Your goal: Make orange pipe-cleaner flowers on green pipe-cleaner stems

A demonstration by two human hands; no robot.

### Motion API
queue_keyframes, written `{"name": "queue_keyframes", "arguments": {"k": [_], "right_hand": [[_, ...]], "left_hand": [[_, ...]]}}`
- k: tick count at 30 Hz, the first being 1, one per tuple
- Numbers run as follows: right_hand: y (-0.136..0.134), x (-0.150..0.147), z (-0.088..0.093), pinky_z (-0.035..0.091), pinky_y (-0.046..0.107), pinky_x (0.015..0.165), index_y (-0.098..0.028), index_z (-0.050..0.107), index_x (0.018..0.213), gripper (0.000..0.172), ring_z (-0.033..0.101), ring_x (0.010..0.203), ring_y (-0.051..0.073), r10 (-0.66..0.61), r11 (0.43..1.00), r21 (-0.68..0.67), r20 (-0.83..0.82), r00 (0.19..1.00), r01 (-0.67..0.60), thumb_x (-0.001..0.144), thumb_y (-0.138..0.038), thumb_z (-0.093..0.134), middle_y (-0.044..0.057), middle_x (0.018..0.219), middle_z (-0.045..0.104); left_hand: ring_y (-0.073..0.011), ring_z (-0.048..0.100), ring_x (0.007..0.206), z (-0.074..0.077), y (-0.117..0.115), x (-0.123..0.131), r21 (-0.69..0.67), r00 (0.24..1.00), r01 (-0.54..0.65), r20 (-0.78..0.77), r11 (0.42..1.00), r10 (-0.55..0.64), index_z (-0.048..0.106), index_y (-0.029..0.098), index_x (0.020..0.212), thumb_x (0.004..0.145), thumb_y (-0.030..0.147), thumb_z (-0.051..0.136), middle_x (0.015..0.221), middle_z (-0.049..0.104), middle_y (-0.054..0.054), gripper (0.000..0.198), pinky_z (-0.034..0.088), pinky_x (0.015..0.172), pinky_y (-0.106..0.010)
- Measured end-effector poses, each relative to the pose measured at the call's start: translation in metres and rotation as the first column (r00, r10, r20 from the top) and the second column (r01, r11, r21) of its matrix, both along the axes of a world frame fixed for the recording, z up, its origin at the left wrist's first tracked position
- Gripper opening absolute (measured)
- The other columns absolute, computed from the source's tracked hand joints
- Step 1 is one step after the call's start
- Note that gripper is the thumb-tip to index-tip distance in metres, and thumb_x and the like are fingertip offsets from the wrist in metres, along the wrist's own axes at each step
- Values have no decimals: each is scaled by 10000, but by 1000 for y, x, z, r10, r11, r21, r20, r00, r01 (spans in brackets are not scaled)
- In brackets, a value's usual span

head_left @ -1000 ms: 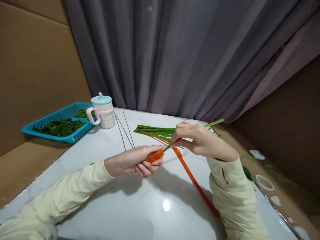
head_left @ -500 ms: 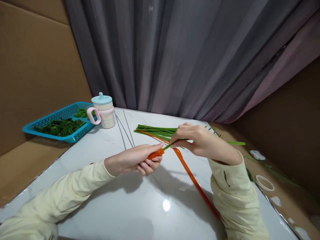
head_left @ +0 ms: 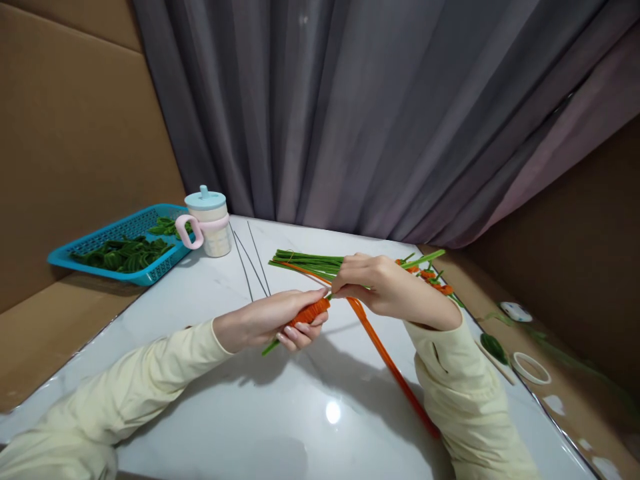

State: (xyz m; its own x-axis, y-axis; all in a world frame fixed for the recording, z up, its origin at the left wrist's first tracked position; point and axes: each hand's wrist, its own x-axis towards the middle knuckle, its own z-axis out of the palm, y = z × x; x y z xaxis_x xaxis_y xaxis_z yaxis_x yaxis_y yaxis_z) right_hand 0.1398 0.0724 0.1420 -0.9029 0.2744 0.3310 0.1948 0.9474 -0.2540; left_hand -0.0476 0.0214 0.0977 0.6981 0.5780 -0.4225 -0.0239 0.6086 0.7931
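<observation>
Over the white table, my left hand (head_left: 295, 319) is closed around a tightly wound orange pipe-cleaner coil (head_left: 310, 311), its thumb along the top. A green pipe cleaner (head_left: 271, 347) runs through the coil, one end poking out below my left hand. My right hand (head_left: 367, 283) pinches that green stem close to the coil's right end, and the stem's long end extends past the hand to the right. Behind my right hand lies a bundle of green pipe cleaners (head_left: 305, 262). Long orange pipe cleaners (head_left: 385, 353) stretch diagonally beneath, toward my right sleeve.
A blue basket (head_left: 100, 268) with green leaf-like pieces stands at the left, beside a lidded cup (head_left: 216, 230) with a pink handle. Thin dark wires (head_left: 250, 261) lie near it. Orange-and-green pieces (head_left: 434, 277) sit behind my right wrist; a tape roll (head_left: 531, 368) is at the right edge.
My right hand has moved left, close to the coil, bringing the green pipe cleaner with it. The stem's end now shows below my left hand, which still holds the coil.
</observation>
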Motion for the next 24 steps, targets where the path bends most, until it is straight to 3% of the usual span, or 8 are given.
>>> {"name": "queue_keyframes", "arguments": {"k": [5, 10, 14, 19, 24], "right_hand": [[0, -1, 2, 423, 248, 681, -139, 637, 807, 172, 539, 710, 133, 15, 1000, -11, -21, 1000, -15, 861, -78, 485, 50, 746, 652], [0, -1, 3, 433, 248, 695, -149, 643, 826, 176, 550, 733, 136, 8, 999, -38, -35, 999, -10, 850, -60, 493, 47, 762, 663], [2, 0, 3, 431, 242, 675, -131, 640, 839, 138, 553, 722, 136, -64, 998, 4, -48, 997, 65, 832, -62, 520, 54, 756, 648], [9, 3, 1, 428, 233, 645, -130, 637, 824, 127, 560, 692, 133, -145, 987, 72, -11, 989, 146, 829, -85, 518, 51, 736, 632], [12, 9, 2, 434, 238, 653, -141, 641, 843, 128, 587, 700, 137, -202, 978, 59, 34, 979, 199, 834, -119, 515, 49, 766, 656]], "left_hand": [[-107, 456, 434, -4, 6, -1, -77, 993, 9, 119, 997, 0, 561, 105, 715, 928, 442, 185, 543, 463, -27, 549, 319, 384, -192], [-54, 342, 415, -2, 7, -2, -222, 959, -48, 263, 974, 108, 508, 109, 638, 924, 304, 323, 520, 359, 27, 393, 312, 406, -149], [-69, 394, 465, 4, 1, 3, -85, 959, -149, 229, 985, 165, 460, 128, 628, 937, 264, 308, 550, 395, 20, 370, 366, 470, -175], [-84, 456, 528, 4, -5, 7, 120, 971, -230, 100, 966, 219, 469, 123, 679, 905, 333, 418, 621, 466, 2, 313, 377, 498, -198], [-41, 366, 462, -2, -2, 3, 99, 963, -244, 143, 965, 229, 402, 148, 684, 876, 340, 486, 607, 421, 35, 285, 285, 422, -151]]}}
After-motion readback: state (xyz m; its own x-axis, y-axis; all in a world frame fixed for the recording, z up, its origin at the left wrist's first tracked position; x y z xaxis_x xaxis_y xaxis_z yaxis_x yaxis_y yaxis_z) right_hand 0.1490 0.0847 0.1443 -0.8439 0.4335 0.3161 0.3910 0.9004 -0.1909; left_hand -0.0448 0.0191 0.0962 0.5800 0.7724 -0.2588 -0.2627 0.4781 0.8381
